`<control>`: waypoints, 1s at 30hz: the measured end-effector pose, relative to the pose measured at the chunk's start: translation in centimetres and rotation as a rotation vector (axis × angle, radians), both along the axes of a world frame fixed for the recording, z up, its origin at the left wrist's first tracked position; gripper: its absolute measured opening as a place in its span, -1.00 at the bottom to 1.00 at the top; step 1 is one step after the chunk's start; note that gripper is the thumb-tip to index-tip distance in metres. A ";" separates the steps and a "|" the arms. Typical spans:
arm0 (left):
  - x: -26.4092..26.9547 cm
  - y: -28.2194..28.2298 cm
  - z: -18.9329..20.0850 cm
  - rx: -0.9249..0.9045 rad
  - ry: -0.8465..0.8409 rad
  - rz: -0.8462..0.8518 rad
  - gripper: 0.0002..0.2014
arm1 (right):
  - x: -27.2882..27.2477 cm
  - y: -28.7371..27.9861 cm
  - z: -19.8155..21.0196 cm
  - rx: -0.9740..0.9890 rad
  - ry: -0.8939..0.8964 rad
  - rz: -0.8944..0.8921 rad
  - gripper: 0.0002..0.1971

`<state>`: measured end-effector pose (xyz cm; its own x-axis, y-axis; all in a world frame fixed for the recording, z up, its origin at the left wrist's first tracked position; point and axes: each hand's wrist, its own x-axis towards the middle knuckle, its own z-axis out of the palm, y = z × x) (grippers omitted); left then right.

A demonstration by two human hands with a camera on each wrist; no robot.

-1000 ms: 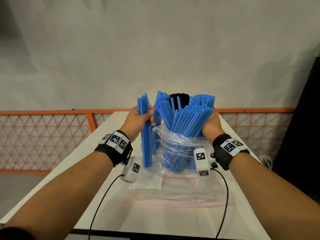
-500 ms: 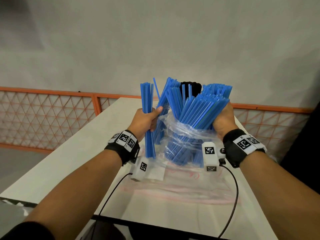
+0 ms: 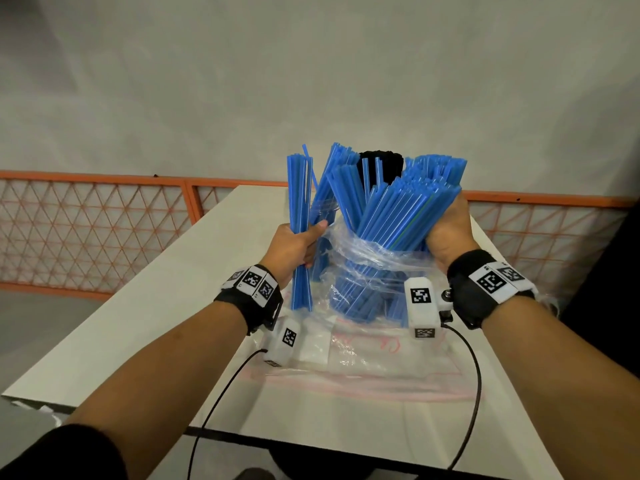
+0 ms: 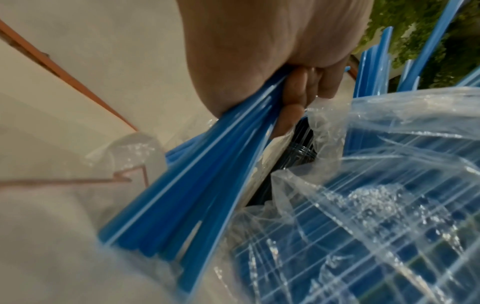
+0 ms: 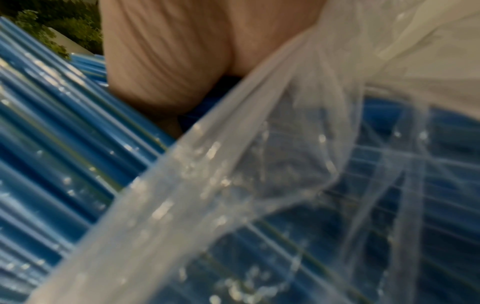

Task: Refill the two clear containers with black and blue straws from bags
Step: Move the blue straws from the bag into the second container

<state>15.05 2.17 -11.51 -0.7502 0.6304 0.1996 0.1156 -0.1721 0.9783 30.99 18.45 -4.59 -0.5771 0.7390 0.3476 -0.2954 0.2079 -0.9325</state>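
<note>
— Blue straws (image 3: 398, 216), a large fanned bundle of them, are seen gripped by the right hand (image 3: 446, 233) above a white tabletop (image 3: 207, 271). How is the bundle held?

— The fingers are wrapped round it from the right side, with the straws tilted toward the upper right. The lower ends are still enclosed in a crumpled clear plastic bag (image 3: 367, 271), which is bunched just below the hand. In the right wrist view the bag (image 5: 259, 185) is shown draped across the palm (image 5: 168, 61), so the film may be caught in the grip as well; that cannot be told for certain.

— And the left hand (image 3: 294, 244)?

— A smaller sheaf of blue straws (image 3: 300, 230) is clamped in it, held nearly upright just left of the bag. The fingertips (image 4: 291, 117) are seen curled over the sheaf (image 4: 202, 195) in the left wrist view.

— Where are the containers?

— A cluster of black straws (image 3: 381, 168) is visible behind the blue bundle, standing upright; its container is hidden by the straws and the bag. More blue straws (image 3: 332, 181) stand between the two hands, partly behind clear film; whether these are in a container cannot be told.

— Anything else pictured?

— A flat clear bag with pink edging (image 3: 381, 368) lies on the tabletop nearest the camera. An orange mesh fence (image 3: 104, 230) is seen beyond the tabletop, before a pale wall (image 3: 311, 81).
</note>
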 end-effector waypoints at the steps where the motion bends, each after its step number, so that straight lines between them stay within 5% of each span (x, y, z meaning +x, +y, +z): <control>1: 0.0 0.0 0.2 -0.006 -0.003 -0.006 -0.60 | 0.0 -0.1 0.1 -0.004 -0.001 0.001 -0.71; 14: -5.3 1.7 18.9 0.280 0.278 0.096 -0.62 | -0.3 -0.2 0.2 -0.032 -0.061 -0.060 -0.75; 18: -6.5 4.8 17.5 0.259 0.222 0.120 -0.67 | -0.3 -0.2 0.4 -0.042 -0.061 -0.062 -0.76; 24: -7.7 6.6 10.1 -0.061 0.227 0.140 -0.71 | 0.2 -0.4 0.4 -0.035 -0.044 -0.046 -0.73; 30: -8.8 6.2 11.0 -0.063 0.335 0.180 -0.70 | 0.1 -0.4 0.5 -0.064 -0.030 -0.017 -0.70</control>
<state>6.29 8.39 -0.51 -0.7498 0.5134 0.4174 0.4533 -0.0610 0.8893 31.11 18.04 -4.05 -0.5739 0.7688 0.2822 -0.2637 0.1527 -0.9524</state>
